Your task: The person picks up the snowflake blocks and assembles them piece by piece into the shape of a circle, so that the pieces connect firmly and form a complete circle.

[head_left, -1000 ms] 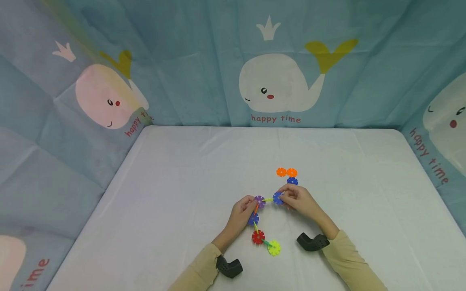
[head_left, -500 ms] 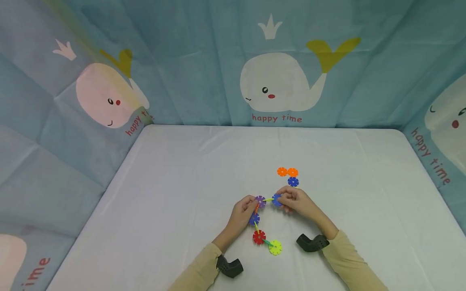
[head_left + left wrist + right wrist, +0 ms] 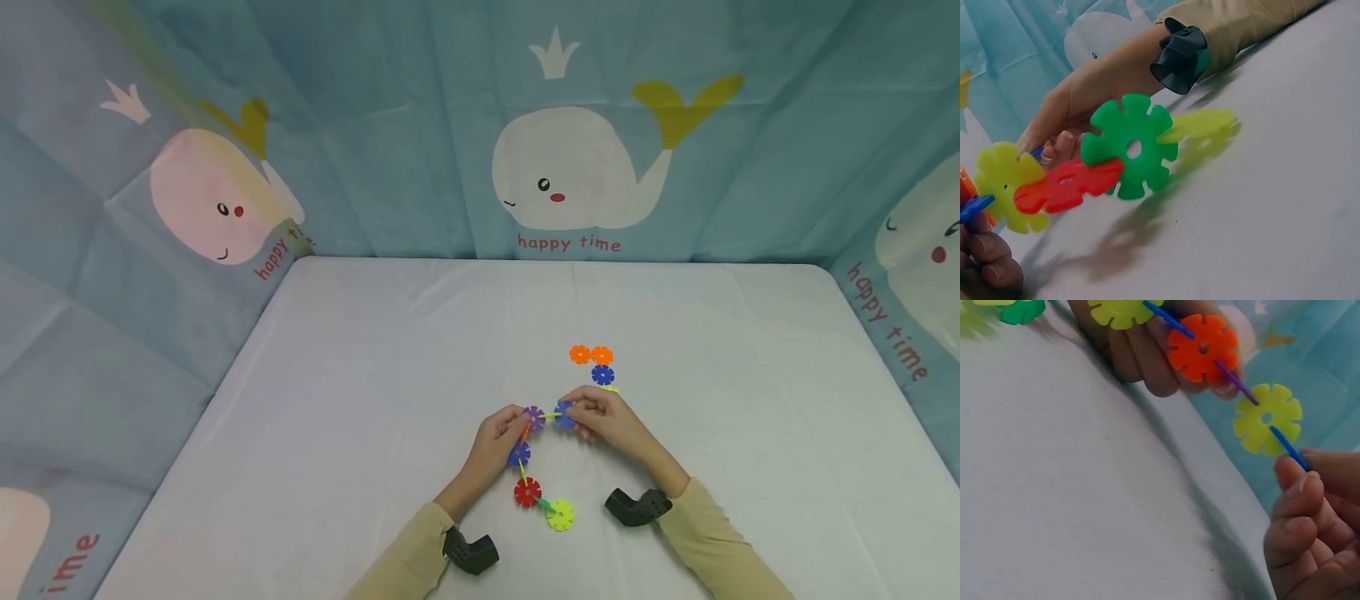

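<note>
A chain of notched plastic snowflake discs bends between my hands in the head view. My left hand holds the chain near its purple disc and an orange disc edge-on. With thumb and fingers, my right hand pinches the blue disc at the other end; a yellow disc links these two parts. Below the left hand hang another blue disc, a red disc, a green disc and a yellow-green end disc. The left palm is hidden.
Beyond the right hand, two orange discs, a blue disc and a partly covered yellow-green disc lie on the white table. Black wrist-worn devices sit at both cuffs. A whale-printed blue curtain surrounds the table.
My right hand has shifted slightly left and toward the body with its blue disc, uncovering part of the yellow-green disc behind it. The left hand has stayed nearly in place.
</note>
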A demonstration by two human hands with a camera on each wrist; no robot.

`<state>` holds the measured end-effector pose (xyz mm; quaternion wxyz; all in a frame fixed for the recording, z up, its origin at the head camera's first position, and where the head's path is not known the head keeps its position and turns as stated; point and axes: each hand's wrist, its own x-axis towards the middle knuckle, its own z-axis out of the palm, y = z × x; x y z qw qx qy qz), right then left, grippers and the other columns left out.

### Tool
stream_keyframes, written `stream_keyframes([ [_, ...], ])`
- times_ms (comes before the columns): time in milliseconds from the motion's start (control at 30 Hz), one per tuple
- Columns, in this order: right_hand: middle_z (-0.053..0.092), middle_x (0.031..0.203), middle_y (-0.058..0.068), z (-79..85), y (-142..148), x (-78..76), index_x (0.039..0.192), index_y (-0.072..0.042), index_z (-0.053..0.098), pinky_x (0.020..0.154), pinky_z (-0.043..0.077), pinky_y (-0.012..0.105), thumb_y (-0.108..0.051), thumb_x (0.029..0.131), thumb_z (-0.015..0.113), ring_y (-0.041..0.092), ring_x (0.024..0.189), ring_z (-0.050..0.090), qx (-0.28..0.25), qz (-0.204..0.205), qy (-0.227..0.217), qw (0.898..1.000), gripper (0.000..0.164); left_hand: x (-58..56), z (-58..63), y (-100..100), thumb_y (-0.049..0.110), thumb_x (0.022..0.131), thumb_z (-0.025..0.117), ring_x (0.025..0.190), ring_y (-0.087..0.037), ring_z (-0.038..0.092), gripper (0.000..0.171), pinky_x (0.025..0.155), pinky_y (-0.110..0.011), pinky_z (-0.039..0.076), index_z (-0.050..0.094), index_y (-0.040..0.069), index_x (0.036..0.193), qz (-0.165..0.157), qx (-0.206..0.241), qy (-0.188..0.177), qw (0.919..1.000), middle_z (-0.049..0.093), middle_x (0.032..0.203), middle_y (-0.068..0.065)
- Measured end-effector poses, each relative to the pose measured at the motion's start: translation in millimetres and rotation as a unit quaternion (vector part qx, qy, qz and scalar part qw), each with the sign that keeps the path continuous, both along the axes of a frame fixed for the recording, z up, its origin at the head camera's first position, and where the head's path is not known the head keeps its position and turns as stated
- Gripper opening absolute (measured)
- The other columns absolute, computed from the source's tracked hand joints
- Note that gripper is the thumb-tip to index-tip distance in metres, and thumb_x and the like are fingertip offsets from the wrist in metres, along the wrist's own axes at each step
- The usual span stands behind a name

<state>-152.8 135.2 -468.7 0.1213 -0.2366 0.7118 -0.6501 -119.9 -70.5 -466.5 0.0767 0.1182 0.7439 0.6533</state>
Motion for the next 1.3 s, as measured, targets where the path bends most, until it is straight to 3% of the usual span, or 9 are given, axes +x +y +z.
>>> stream_keyframes([
  [167,0.049,0.062,0.025,-2.8,-5,1.0,0.103,0.014,0.048,0.045,0.042,0.026,0.004,0.087,0.054,0.022,0.047,0.045,-0.015,-0.059,-0.018,0.998,0.02,0.3,0.6,3,0.004,0.093,0.046,0.048,-0.004,0.034,0.016,0.046,-0.018,0.028,0.049,-0.006,0.081,0.006,0.001,0.01,0.9999,0.037,0.056,0.004],
  [300,0.055,0.069,0.02,-15.3,-5,-2.7,0.096,0.013,0.047,0.05,0.047,0.027,0.002,0.085,0.057,0.016,0.053,0.053,-0.043,-0.071,-0.055,0.995,0.018,0.1,1.5,2,0.003,0.089,0.052,0.052,-0.004,0.034,0.009,0.048,-0.017,0.028,0.052,-0.006,0.087,0.03,0.005,0.013,0.9994,0.039,0.06,0.004],
  [400,0.057,0.079,0.018,-18.2,-4,-3.6,0.099,0.014,0.049,0.06,0.05,0.03,0.0,0.085,0.058,0.016,0.064,0.058,-0.058,-0.063,-0.072,0.994,0.021,-1.0,1.0,2,0.005,0.089,0.054,0.054,-0.004,0.035,0.013,0.049,-0.017,0.029,0.053,-0.006,0.093,0.035,0.012,0.005,0.9993,0.041,0.063,0.004],
  [600,0.059,0.09,0.019,-15.9,-4,-2.5,0.108,0.014,0.05,0.068,0.049,0.033,-0.002,0.087,0.056,0.019,0.074,0.061,-0.054,-0.039,-0.077,0.995,0.028,-2.6,0.2,1,0.012,0.093,0.049,0.05,-0.004,0.038,0.019,0.047,-0.018,0.033,0.057,-0.006,0.095,0.009,0.008,-0.006,0.9999,0.044,0.058,0.005],
  [900,0.062,0.089,0.02,-14.6,-11,-4.1,0.112,0.014,0.052,0.069,0.049,0.033,-0.003,0.088,0.055,0.023,0.074,0.062,-0.021,-0.007,-0.057,0.998,0.029,-1.7,-1.5,-3,0.011,0.091,0.052,0.04,-0.007,0.036,0.018,0.04,-0.018,0.032,0.056,-0.007,0.094,-0.019,0.023,-0.017,0.9994,0.043,0.052,0.001],
  [1067,0.062,0.085,0.021,-16.8,-15,-7.5,0.111,0.012,0.054,0.069,0.049,0.033,-0.001,0.088,0.055,0.025,0.071,0.061,-0.012,0.02,-0.053,0.998,0.027,-0.2,-1.9,-4,0.009,0.09,0.053,0.039,-0.007,0.034,0.016,0.039,-0.018,0.03,0.056,-0.007,0.091,-0.002,0.024,-0.017,0.9996,0.042,0.052,0.0],
  [1167,0.063,0.088,0.015,-15.5,-14,-14.1,0.109,0.007,0.059,0.068,0.049,0.033,-0.005,0.089,0.055,0.023,0.073,0.06,0.028,0.023,-0.014,0.999,0.024,-0.3,-2.6,-2,0.009,0.09,0.053,0.04,-0.005,0.034,0.016,0.039,-0.017,0.03,0.056,-0.007,0.091,0.006,0.025,-0.016,0.9996,0.042,0.053,0.001],
  [1233,0.064,0.092,0.011,-12.8,-11,-22.3,0.106,0.003,0.062,0.07,0.048,0.033,-0.006,0.087,0.058,0.022,0.077,0.06,0.077,-0.01,0.053,0.996,0.021,-0.3,-2.8,-1,0.009,0.091,0.053,0.041,-0.005,0.034,0.016,0.039,-0.017,0.03,0.056,-0.007,0.091,0.006,0.024,-0.012,0.9996,0.042,0.054,0.001],
  [1300,0.062,0.103,0.011,-8.6,-6,-33.9,0.105,0.001,0.063,0.079,0.043,0.037,-0.007,0.085,0.061,0.025,0.091,0.056,0.157,-0.067,0.142,0.975,0.022,-0.2,-2.5,0,0.01,0.091,0.053,0.042,-0.004,0.035,0.017,0.04,-0.017,0.031,0.056,-0.007,0.092,0.007,0.019,-0.005,0.9998,0.043,0.054,0.001],
])
